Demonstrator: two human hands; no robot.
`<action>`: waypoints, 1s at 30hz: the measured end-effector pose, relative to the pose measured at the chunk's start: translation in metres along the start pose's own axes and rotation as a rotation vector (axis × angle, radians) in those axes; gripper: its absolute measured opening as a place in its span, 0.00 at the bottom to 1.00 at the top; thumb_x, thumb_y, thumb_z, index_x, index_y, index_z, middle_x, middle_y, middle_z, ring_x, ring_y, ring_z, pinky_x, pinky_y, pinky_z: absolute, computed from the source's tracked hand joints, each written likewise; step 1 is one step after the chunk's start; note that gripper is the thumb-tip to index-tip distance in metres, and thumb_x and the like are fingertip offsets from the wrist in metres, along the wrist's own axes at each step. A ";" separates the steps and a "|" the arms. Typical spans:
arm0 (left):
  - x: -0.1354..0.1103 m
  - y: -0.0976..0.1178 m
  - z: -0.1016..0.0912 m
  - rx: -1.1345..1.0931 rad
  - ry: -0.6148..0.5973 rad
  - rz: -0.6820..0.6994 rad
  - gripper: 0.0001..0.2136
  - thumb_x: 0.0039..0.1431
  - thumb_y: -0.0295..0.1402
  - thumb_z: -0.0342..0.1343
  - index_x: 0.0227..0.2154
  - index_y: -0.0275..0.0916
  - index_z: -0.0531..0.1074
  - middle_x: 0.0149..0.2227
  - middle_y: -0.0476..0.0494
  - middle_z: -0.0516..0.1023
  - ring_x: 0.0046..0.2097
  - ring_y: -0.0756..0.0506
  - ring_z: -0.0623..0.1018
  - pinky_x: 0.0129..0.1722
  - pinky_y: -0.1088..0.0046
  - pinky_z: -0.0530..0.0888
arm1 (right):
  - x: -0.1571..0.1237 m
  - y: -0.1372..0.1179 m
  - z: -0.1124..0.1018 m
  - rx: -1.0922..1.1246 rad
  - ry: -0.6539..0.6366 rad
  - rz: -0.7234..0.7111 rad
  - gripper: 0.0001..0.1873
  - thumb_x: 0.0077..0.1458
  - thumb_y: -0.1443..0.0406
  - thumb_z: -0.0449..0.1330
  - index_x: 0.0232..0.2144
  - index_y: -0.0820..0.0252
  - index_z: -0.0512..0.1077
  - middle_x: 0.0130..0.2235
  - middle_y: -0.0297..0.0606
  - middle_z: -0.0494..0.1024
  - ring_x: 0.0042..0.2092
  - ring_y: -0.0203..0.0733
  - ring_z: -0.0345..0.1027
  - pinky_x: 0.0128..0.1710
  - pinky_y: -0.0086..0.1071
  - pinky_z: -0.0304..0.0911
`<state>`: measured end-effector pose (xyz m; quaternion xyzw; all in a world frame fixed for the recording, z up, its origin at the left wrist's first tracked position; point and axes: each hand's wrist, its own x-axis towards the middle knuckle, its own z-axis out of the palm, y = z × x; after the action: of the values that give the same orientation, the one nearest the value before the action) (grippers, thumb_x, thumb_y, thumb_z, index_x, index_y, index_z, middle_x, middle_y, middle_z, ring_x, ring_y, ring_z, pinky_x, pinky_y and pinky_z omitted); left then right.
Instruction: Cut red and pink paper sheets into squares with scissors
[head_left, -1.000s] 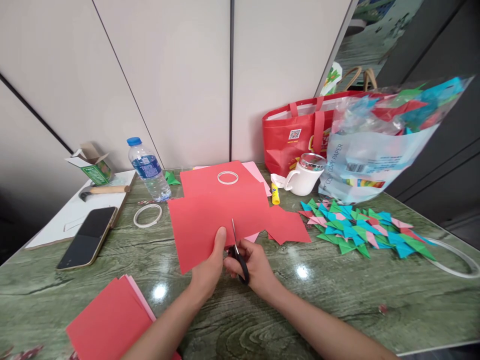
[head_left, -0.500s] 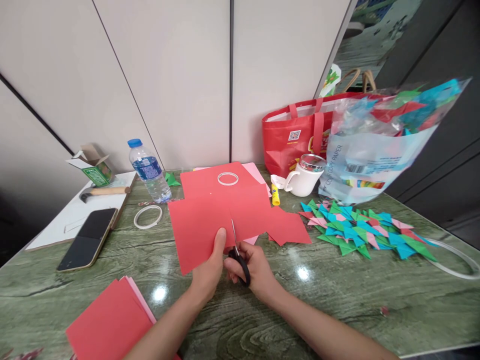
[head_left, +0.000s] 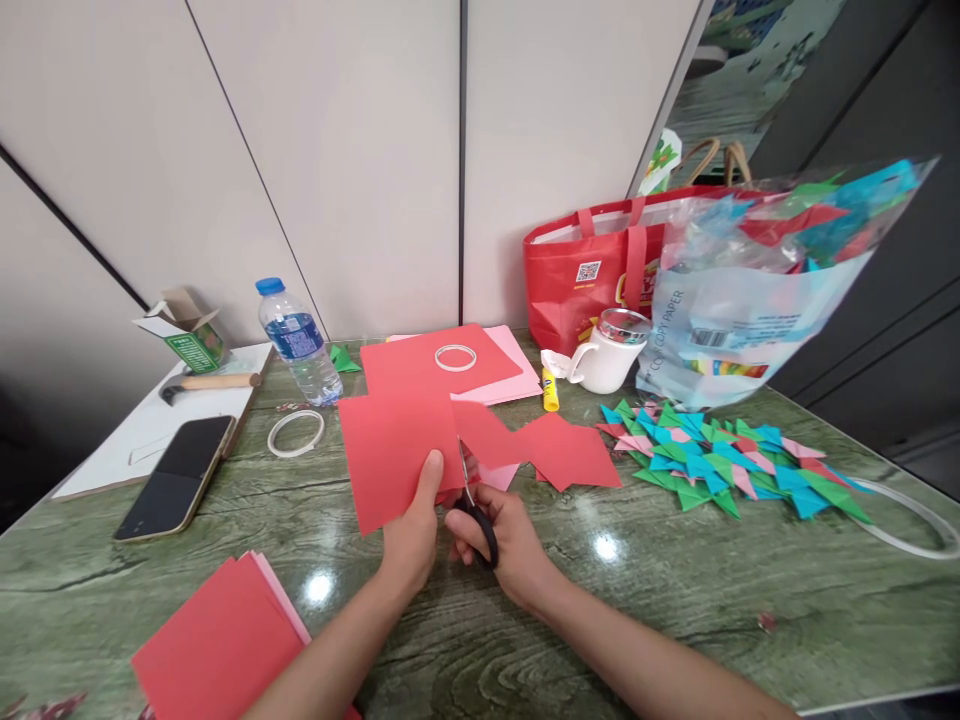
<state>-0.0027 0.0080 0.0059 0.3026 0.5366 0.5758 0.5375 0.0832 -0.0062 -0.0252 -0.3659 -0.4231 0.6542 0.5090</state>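
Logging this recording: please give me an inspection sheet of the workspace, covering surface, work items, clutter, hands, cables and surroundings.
Surface: green wood-grain table, glossy, with light reflections.
Work items: red sheet; black-handled scissors, blades by its right edge.
Clutter: phone, water bottle, white mug, glue stick, folded paper pieces.
Hands: left hand grips the sheet; right hand holds the scissors.
Cables: nothing seen.
Surroundings: pale panelled wall behind; dark panels at right.
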 end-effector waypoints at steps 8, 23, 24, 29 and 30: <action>0.004 0.002 0.001 -0.216 -0.108 0.062 0.17 0.47 0.39 0.53 0.38 0.32 0.69 0.38 0.36 0.76 0.39 0.41 0.76 0.38 0.65 0.72 | -0.001 0.000 0.001 0.036 -0.012 -0.005 0.13 0.41 0.60 0.63 0.24 0.64 0.67 0.14 0.27 0.66 0.16 0.27 0.57 0.17 0.23 0.54; 0.006 -0.005 -0.003 -0.158 -0.063 0.175 0.14 0.50 0.39 0.51 0.36 0.34 0.71 0.38 0.38 0.76 0.40 0.41 0.75 0.39 0.64 0.72 | -0.001 -0.002 0.003 0.076 0.012 -0.004 0.13 0.38 0.60 0.64 0.25 0.65 0.70 0.14 0.26 0.64 0.14 0.27 0.55 0.17 0.24 0.57; 0.006 -0.005 -0.003 -0.146 -0.050 0.185 0.14 0.50 0.39 0.51 0.36 0.34 0.71 0.38 0.39 0.76 0.40 0.41 0.75 0.40 0.64 0.71 | -0.001 -0.002 0.003 0.073 0.015 -0.004 0.13 0.38 0.60 0.65 0.25 0.65 0.70 0.13 0.26 0.64 0.14 0.27 0.55 0.17 0.24 0.56; 0.006 -0.005 -0.003 -0.121 -0.037 0.196 0.15 0.50 0.39 0.51 0.36 0.34 0.71 0.38 0.39 0.76 0.38 0.42 0.76 0.39 0.64 0.72 | -0.001 -0.002 0.002 0.053 0.033 0.001 0.13 0.36 0.62 0.66 0.25 0.65 0.71 0.14 0.26 0.64 0.14 0.26 0.54 0.16 0.24 0.54; 0.007 -0.005 -0.003 -0.116 -0.038 0.196 0.15 0.50 0.39 0.51 0.36 0.34 0.71 0.38 0.39 0.76 0.38 0.42 0.76 0.39 0.64 0.72 | -0.001 -0.002 0.002 0.052 0.031 -0.001 0.13 0.36 0.62 0.66 0.25 0.65 0.71 0.14 0.26 0.64 0.15 0.26 0.54 0.16 0.24 0.55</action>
<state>-0.0056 0.0125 -0.0014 0.3329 0.4598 0.6500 0.5052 0.0821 -0.0069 -0.0226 -0.3623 -0.3983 0.6591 0.5250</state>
